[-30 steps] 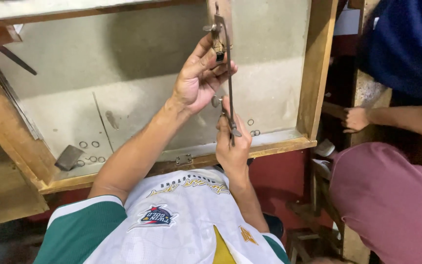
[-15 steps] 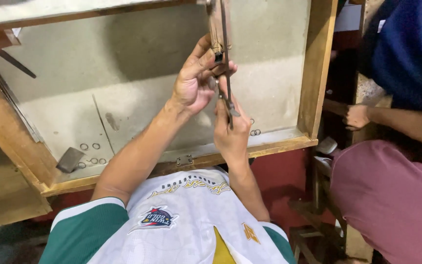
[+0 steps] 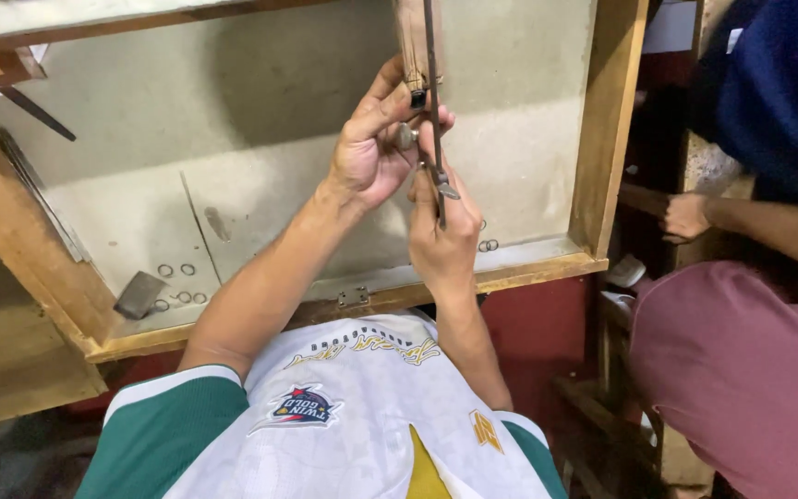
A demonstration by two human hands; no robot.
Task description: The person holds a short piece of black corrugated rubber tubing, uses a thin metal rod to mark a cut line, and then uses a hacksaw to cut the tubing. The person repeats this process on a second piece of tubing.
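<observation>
We are raising both forearms up and away from the chest, over a shallow wooden tray table [image 3: 616, 139] with a pale floor. Our left hand [image 3: 371, 148] is curling shut around a small metal piece [image 3: 405, 136], thumb stretched upward along a wooden peg [image 3: 410, 37] that is standing at the top of the view. Our right hand [image 3: 443, 236] is sitting just below and beside the left, knuckles toward us, fingers closing on the lower end of a thin metal file [image 3: 433, 102] that is running upright past the peg and touching the piece between the 2 hands. On the tray floor, several small wire rings [image 3: 182, 285] are lying near a dark flat metal scrap [image 3: 139, 296], well apart from the hands. At the right, another person's hand [image 3: 685, 217] is resting on a wooden ledge
</observation>
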